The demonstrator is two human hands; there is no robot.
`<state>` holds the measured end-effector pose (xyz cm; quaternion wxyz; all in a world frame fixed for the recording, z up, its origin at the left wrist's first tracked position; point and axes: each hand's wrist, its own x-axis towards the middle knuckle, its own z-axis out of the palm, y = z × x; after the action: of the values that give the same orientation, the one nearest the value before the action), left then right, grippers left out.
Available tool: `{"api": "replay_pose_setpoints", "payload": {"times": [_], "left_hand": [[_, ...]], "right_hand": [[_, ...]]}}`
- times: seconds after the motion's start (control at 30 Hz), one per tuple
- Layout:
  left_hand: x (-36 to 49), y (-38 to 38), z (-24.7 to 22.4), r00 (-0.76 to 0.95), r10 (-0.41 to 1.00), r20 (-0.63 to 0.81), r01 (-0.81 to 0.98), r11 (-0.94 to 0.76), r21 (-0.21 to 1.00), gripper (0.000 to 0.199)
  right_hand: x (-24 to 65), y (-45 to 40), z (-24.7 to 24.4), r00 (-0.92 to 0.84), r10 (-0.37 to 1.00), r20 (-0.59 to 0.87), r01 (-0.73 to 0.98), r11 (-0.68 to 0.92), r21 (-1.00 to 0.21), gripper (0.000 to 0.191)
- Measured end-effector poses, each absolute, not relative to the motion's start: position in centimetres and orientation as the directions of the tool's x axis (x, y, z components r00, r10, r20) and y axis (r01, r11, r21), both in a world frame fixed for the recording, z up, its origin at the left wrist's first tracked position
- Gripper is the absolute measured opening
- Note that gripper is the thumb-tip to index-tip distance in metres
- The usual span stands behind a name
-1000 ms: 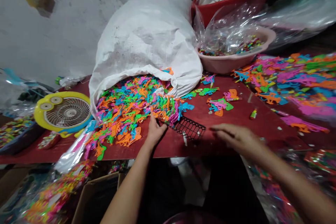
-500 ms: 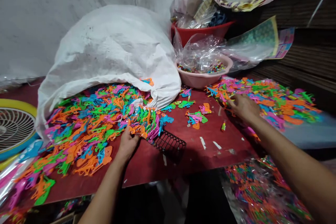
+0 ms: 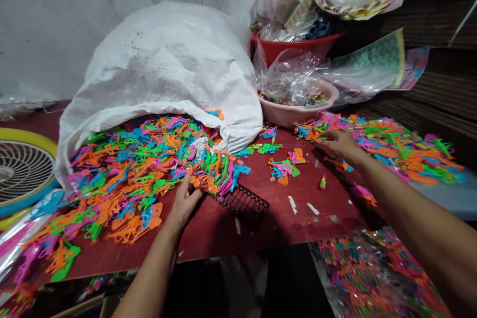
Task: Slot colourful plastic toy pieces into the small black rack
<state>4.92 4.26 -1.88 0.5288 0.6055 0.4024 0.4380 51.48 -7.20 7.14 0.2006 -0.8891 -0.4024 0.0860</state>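
Note:
My left hand (image 3: 185, 203) grips the left end of a black lattice basket (image 3: 248, 202), thumb and index finger at its edge. A row of small bright plastic toy pieces (image 3: 214, 169) in orange, green, blue and pink fills that end; the basket's right end shows bare mesh. Just left spreads a large heap of similar pieces (image 3: 122, 179), spilling from a white sack (image 3: 167, 59). My right hand (image 3: 343, 146) is over the near left edge of another heap (image 3: 402, 146), its fingers stretched out and a little apart from the thumb. I see nothing held in it.
A pink basin (image 3: 294, 112) of tiny coloured parts stands behind, below a red basin (image 3: 294, 47). Loose toy pieces (image 3: 285, 166) and a small yellow-red part (image 3: 322, 182) lie on the red table (image 3: 261, 236). A fan (image 3: 26, 174) is at left; bagged toys (image 3: 372, 273) lie lower right.
My right hand has drawn slightly up and left across the edge of the right heap, its fingers lifting. My left hand stays at the basket. The whole view has shifted a little.

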Motion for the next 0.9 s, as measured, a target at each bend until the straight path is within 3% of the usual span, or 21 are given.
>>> {"api": "replay_pose_setpoints", "payload": {"times": [0.13,0.23,0.3,0.4,0.5,0.6,0.67,0.77,0.9], "left_hand": [[5.1,3.9,-1.6,0.324,0.945,0.050,0.011,-0.057,0.998,0.056],[5.3,3.9,-1.5,0.320,0.945,0.072,0.022,-0.083,0.996,0.059],[5.4,4.0,-1.6,0.319,0.944,0.084,0.034,-0.100,0.994,0.053],[5.4,4.1,-1.7,0.319,0.942,0.106,0.053,-0.130,0.990,0.044],[5.5,4.1,-1.7,0.323,0.938,0.125,0.054,-0.150,0.987,0.041],[5.5,4.2,-1.8,0.326,0.935,0.138,0.053,-0.163,0.985,0.039],[5.4,4.3,-2.1,0.321,0.936,0.145,0.073,-0.177,0.982,0.039],[5.4,4.5,-2.6,0.303,0.941,0.153,0.127,-0.199,0.972,0.042],[5.5,3.5,-2.5,0.256,0.942,0.219,0.179,-0.269,0.946,0.053]], "right_hand": [[50.7,-8.5,6.5,0.582,0.811,-0.054,0.654,-0.506,-0.562,0.030],[50.3,-8.9,6.5,0.538,0.843,-0.015,0.621,-0.408,-0.670,0.029],[50.5,-9.0,6.7,0.558,0.828,0.055,0.641,-0.388,-0.662,0.031],[51.3,-9.2,7.2,0.593,0.797,0.114,0.709,-0.450,-0.542,0.029],[52.0,-9.8,7.3,0.515,0.857,0.019,0.779,-0.458,-0.429,0.032],[52.1,-10.6,6.8,0.367,0.925,-0.095,0.851,-0.375,-0.366,0.053],[52.0,-11.0,6.3,0.339,0.937,-0.082,0.864,-0.345,-0.367,0.057],[51.5,-11.5,6.1,0.414,0.910,-0.016,0.831,-0.386,-0.400,0.040],[50.7,-11.8,6.9,0.582,0.804,0.123,0.693,-0.410,-0.594,0.028]]}}
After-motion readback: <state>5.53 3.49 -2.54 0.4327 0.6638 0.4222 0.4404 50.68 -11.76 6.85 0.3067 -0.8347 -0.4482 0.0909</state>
